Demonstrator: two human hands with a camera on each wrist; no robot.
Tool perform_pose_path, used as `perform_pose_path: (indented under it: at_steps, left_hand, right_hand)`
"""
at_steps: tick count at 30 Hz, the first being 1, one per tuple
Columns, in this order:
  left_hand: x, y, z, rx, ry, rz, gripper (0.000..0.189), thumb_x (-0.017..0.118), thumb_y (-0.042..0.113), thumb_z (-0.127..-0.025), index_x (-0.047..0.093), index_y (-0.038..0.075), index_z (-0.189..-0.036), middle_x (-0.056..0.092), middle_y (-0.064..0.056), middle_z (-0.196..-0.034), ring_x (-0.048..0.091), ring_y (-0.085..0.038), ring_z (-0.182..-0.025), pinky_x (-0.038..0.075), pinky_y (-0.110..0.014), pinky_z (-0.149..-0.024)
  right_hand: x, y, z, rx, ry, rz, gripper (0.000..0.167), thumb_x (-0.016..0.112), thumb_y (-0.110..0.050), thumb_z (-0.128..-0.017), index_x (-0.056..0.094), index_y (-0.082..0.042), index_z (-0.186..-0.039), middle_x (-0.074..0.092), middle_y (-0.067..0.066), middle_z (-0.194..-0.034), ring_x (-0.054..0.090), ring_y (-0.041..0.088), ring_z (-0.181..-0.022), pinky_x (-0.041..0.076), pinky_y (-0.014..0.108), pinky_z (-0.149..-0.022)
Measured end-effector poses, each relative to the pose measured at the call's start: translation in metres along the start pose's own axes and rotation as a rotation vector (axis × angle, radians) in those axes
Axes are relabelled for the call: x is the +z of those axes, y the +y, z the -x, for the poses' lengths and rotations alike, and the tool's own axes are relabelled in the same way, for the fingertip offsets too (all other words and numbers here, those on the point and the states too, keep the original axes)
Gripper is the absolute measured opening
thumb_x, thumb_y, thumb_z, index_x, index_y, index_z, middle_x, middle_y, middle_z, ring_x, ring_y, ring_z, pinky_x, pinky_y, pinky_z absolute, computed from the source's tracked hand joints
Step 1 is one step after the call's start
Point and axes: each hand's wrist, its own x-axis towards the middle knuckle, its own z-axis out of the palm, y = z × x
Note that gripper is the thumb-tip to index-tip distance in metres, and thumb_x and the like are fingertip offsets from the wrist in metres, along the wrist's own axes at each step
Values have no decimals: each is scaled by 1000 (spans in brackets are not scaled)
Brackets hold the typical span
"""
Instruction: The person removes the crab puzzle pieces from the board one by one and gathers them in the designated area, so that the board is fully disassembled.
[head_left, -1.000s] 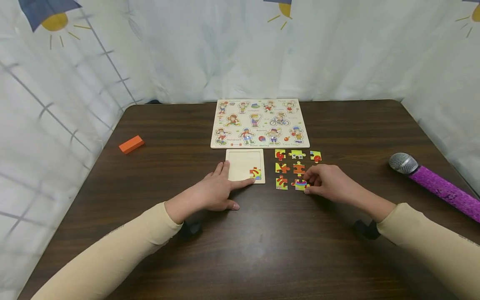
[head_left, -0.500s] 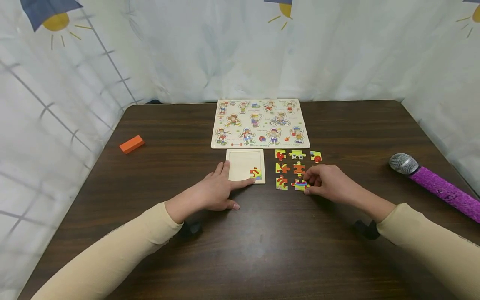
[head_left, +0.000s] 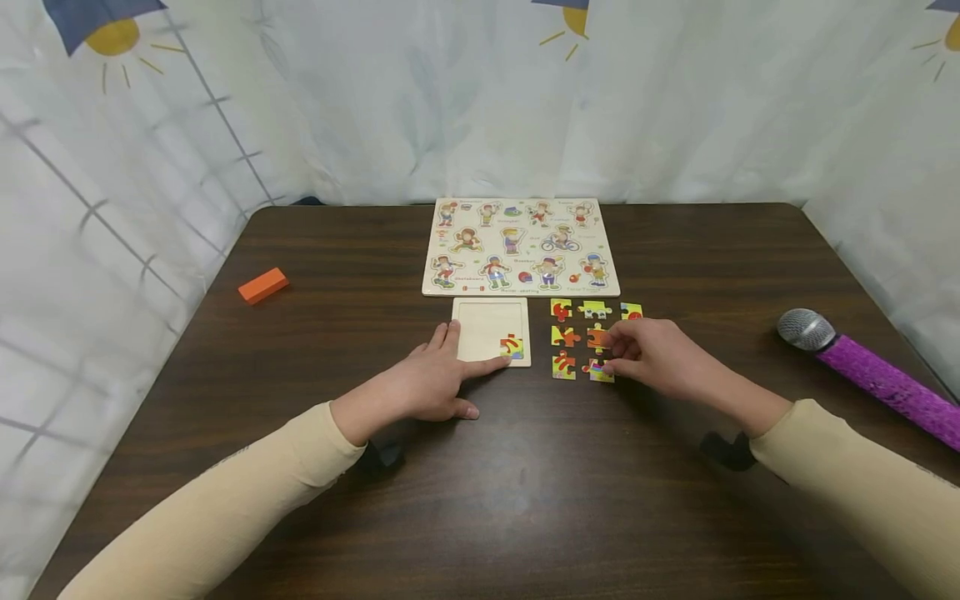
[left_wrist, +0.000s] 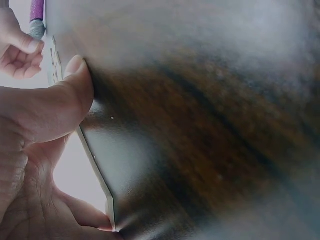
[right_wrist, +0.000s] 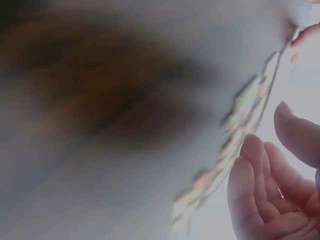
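Observation:
My left hand (head_left: 427, 379) lies with fingers spread at a small wooden puzzle tray (head_left: 480, 317). Its index finger reaches along the tray's front edge to a jigsaw piece (head_left: 512, 345) in the front right corner, while the thumb rests on the table. To the right, loose jigsaw pieces (head_left: 563, 365) lie in rows. My right hand (head_left: 652, 357) hovers over the right side of these rows, partly covering some. In the right wrist view its thumb (right_wrist: 297, 132) and loosely bent fingers (right_wrist: 245, 185) are apart with nothing between them.
Behind the tray lies a large wooden picture board (head_left: 521, 250) with sports figures. An orange block (head_left: 263, 286) sits at the table's left. A microphone with a purple glittery handle (head_left: 885, 383) lies at the right edge. White curtains (head_left: 480, 100) surround the dark table (head_left: 510, 500).
My right hand has shifted slightly left and away from me, now covering part of the far right piece. The left hand, tray and pieces stay put.

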Motion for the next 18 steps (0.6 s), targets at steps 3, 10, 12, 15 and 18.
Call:
perform_pose_path:
  at_steps: [3,10,12,15,18]
  left_hand:
    - [-1,0,1,-6,-6,3,78,72,44,-94,28,46,-159,-3,-38,-165,2,-53,-155,26,-64,-120]
    - [-1,0,0,3,-4,4,77,71,43,-95,30,44,-160,0,-39,-165,6,-55,-155,28,-65,-119]
    - [-1,0,0,7,-6,0,77,71,43,-95,30,44,-160,0,-39,-165,7,-55,-154,28,-65,-118]
    - [-2,-1,0,13,-6,-4,77,71,43,-95,30,43,-160,1,-40,-164,7,-56,-154,29,-65,-117]
    - [-2,0,1,15,-7,-6,77,71,43,-95,30,43,-160,0,-40,-164,6,-56,-154,29,-65,-118]
  right_hand:
    - [3,-10,-10,-58,6,2,24,81,-12,-88,72,-1,-107,72,3,-88,64,13,-78,52,32,-70]
    - [17,-40,-42,-174,-26,79,27,78,-12,-91,72,-1,-115,76,7,-101,70,18,-89,57,39,-84]
    - [21,-48,-52,-196,-35,101,29,78,-12,-91,72,-2,-118,75,8,-108,70,21,-97,56,41,-89]
    - [25,-57,-64,-253,-49,128,30,77,-12,-92,73,-4,-120,74,9,-116,68,23,-107,54,42,-95]
    - [28,-63,-73,-299,-66,158,30,79,-14,-90,75,-6,-119,73,9,-117,65,25,-112,53,42,-98]
